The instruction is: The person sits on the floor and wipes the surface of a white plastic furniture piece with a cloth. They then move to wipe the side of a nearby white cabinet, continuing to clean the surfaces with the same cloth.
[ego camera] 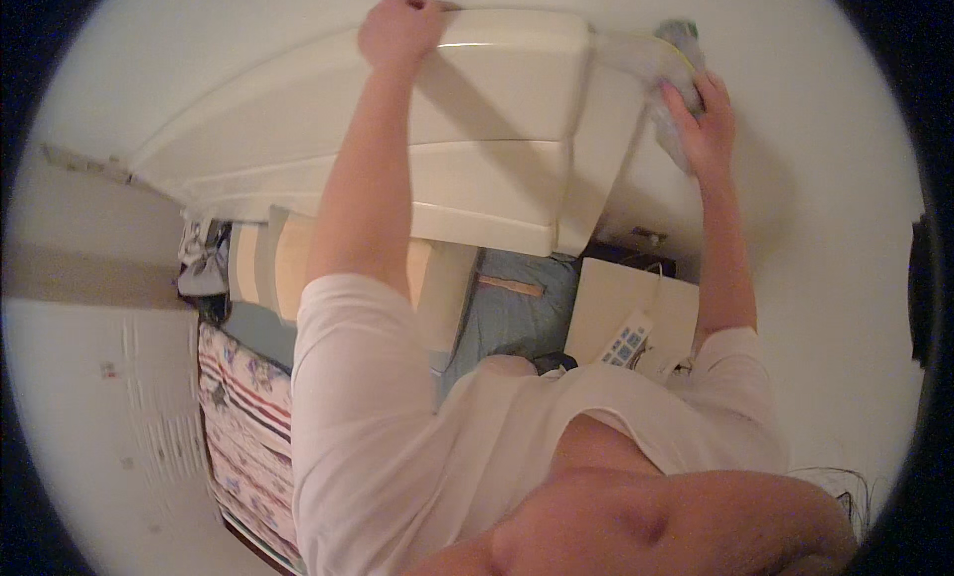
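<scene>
A long, glossy white unit, apparently a wall-mounted air conditioner [492, 91], spans the upper middle in the head view. My left hand [402, 32] is curled at its top edge; its fingertips are largely hidden, so what it grips cannot be told. Beyond the unit's right end, my right hand [704, 121] is closed around a pale, crumpled, greyish cloth or wrapping [674, 132] against the wall. A pale, pipe-like piece [626, 54] runs from the unit's end to it. Just above the right hand is a blurred grey-green part [680, 39].
Below the unit lie a bed with blue bedding [514, 315], a cream and grey pillow [298, 255] and a wooden strip [514, 285]. A white bedside table [596, 300] holds a power strip [626, 341]. A wall socket [650, 237] and patterned bedding [246, 427] also show.
</scene>
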`<state>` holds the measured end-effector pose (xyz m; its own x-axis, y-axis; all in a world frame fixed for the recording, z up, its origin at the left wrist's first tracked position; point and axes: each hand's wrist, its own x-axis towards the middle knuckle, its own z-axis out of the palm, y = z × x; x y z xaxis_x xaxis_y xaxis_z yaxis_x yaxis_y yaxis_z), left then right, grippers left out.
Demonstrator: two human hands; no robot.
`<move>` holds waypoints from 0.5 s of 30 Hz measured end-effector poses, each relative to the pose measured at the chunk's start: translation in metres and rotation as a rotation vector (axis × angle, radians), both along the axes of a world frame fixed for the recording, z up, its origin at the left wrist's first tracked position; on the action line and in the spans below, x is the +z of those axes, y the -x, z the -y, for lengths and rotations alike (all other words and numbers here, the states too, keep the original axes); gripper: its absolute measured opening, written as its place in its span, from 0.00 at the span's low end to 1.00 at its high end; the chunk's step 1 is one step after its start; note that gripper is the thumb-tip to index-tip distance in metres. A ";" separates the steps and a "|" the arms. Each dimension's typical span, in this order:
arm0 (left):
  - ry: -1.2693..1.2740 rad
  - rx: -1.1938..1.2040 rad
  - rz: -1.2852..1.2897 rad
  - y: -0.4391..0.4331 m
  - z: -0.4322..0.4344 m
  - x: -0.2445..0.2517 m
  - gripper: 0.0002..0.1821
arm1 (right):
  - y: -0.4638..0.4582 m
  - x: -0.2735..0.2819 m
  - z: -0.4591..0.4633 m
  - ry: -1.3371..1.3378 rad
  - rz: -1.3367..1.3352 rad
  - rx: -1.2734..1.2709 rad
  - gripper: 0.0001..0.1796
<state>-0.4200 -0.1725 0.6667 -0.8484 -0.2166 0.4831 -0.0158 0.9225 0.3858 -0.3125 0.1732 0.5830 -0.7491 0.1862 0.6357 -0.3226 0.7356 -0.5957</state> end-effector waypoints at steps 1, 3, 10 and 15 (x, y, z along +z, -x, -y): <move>0.000 -0.011 -0.001 0.004 -0.002 0.000 0.19 | 0.001 0.013 0.010 -0.098 -0.059 -0.050 0.26; 0.008 -0.013 -0.002 0.003 -0.003 0.005 0.19 | 0.019 0.018 0.022 -0.374 -0.204 -0.030 0.24; 0.034 0.005 0.021 -0.006 0.005 0.007 0.20 | -0.004 0.049 0.069 -0.467 -0.050 -0.019 0.27; 0.049 0.036 0.040 -0.003 -0.002 0.005 0.21 | 0.010 -0.033 0.056 0.147 -0.184 -0.059 0.31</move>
